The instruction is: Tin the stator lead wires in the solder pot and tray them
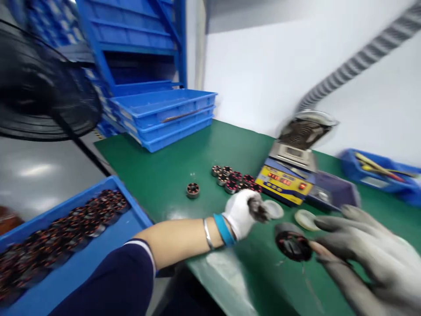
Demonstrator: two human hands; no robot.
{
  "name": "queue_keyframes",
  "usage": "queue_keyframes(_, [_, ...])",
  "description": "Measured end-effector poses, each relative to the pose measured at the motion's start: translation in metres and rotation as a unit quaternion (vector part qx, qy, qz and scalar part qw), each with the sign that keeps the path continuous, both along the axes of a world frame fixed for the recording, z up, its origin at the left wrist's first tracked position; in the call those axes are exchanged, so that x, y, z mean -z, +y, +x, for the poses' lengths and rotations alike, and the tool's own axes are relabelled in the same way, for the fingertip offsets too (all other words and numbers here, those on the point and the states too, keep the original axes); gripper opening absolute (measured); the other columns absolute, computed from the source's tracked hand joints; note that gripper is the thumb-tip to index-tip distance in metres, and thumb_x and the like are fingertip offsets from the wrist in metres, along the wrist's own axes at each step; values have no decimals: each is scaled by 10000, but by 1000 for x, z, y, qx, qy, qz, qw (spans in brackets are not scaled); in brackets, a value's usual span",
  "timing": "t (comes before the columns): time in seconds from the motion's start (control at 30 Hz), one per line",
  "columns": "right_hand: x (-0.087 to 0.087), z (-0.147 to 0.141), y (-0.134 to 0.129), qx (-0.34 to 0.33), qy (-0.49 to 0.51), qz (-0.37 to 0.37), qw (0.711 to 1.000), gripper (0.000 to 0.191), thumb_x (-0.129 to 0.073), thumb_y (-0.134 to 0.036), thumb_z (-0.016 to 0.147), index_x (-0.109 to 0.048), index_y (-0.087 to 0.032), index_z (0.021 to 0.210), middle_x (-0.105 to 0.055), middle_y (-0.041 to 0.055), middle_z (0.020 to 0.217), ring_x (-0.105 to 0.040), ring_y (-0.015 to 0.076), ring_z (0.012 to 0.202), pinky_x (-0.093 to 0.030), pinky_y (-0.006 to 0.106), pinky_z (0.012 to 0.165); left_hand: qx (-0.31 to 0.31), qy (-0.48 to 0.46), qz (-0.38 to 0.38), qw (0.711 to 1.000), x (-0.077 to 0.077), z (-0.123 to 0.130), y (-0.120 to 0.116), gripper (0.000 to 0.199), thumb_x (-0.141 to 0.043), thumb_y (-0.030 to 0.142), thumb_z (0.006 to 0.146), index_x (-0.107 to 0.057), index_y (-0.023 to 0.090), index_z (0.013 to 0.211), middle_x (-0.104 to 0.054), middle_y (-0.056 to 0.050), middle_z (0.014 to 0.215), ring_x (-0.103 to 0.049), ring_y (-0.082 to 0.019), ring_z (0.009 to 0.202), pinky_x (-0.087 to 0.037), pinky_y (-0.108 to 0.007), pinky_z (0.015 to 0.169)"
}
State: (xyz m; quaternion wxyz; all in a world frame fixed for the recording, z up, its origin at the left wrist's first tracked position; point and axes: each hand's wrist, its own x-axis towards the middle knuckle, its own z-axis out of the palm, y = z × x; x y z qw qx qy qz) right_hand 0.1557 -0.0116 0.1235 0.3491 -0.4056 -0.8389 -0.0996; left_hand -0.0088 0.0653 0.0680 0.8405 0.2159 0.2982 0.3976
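Observation:
My left hand [245,211], in a white glove with dark, dirty fingertips, is over the green table beside a white round lid [273,209]. Its fingers are curled together, and what they hold, if anything, is blurred. At the right, my right hand [362,250] in a grey-stained glove has its thumb and fingers at a dark round motor part [292,242] with coils inside. A group of small copper-wound stators [232,186] stands beyond my left hand. One stator [193,190] sits apart to the left.
A blue-yellow heating device [284,180] stands below a metal hood and grey duct. Blue trays [177,138] are stacked at the back. Another blue tray [121,245] full of stators lies at left, near a black fan [42,96]. A tool bin [371,182] is at right.

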Motion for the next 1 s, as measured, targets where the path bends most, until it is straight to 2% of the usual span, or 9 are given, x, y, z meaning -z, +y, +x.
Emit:
queue_keyframes(0.17, [-17,-23,-9,7,-43,-29,999,63,-506,-192,888,-533,-220,839,-647,58,919,-611,219,925,-420,490,986,315,-4,10,949,1,-4,-13,567,-513,667,798,-628,111,794,-589,-44,587,-507,-134,441,-348,-222,398])
queue_keyframes(0.2, [-16,-23,-10,12,-30,-44,999,69,-509,-170,884,-526,-210,831,-639,49,899,-608,208,914,-406,492,999,334,-17,31,942,-4,-7,-16,541,-540,638,800,-641,112,868,-610,-46,619,-525,-139,446,-361,-224,394])
queue_keyframes(0.3, [-13,-22,-11,40,17,-50,998,80,-522,-157,888,-521,-190,815,-625,50,882,-593,192,889,-422,468,964,176,-99,21,979,-23,-16,-17,371,-552,490,845,-636,132,894,-659,-65,770,-635,-185,657,-517,-297,588])
queue_keyframes(0.4, [-14,-22,-11,46,57,-45,996,101,-517,-169,891,-507,-189,792,-626,58,890,-578,190,871,-467,422,882,11,-111,-33,993,-28,-16,-10,296,-516,396,877,-585,143,740,-664,-81,815,-651,-208,826,-523,-348,781])
queue_keyframes(0.47, [-13,-22,-10,31,55,-69,996,124,-513,-189,890,-496,-191,767,-628,61,900,-575,198,877,-472,430,882,70,-100,-42,992,-19,-11,-8,273,-549,386,863,-571,147,732,-636,-51,736,-639,-180,720,-523,-334,732])
queue_keyframes(0.57, [-6,-19,-9,27,34,-96,994,109,-526,-230,896,-524,-194,793,-633,63,923,-580,217,917,-456,462,928,285,-91,-8,954,1,-8,-12,355,-596,487,816,-614,137,875,-619,-44,709,-632,-200,645,-524,-350,621])
queue_keyframes(0.63, [-1,-15,-9,31,36,-102,994,81,-529,-227,900,-541,-202,824,-632,49,906,-582,216,933,-442,461,956,342,-71,29,937,8,-9,-13,428,-639,527,766,-624,133,932,-639,-65,744,-646,-231,651,-521,-352,573])
queue_keyframes(0.8, [8,-11,-4,17,44,-124,991,115,-512,-218,890,-561,-210,786,-631,28,831,-593,223,912,-453,456,941,265,26,115,957,2,-14,-9,487,-830,432,591,-631,139,926,-634,-58,801,-618,-182,671,-514,-284,531])
queue_keyframes(1.0, [-1,4,-1,128,255,-200,937,210,-516,-311,885,-592,-184,737,-664,55,796,-627,179,703,-521,289,593,121,90,158,976,-13,-13,-11,538,-873,401,532,-580,129,893,-604,-31,788,-603,-161,689,-523,-263,518])
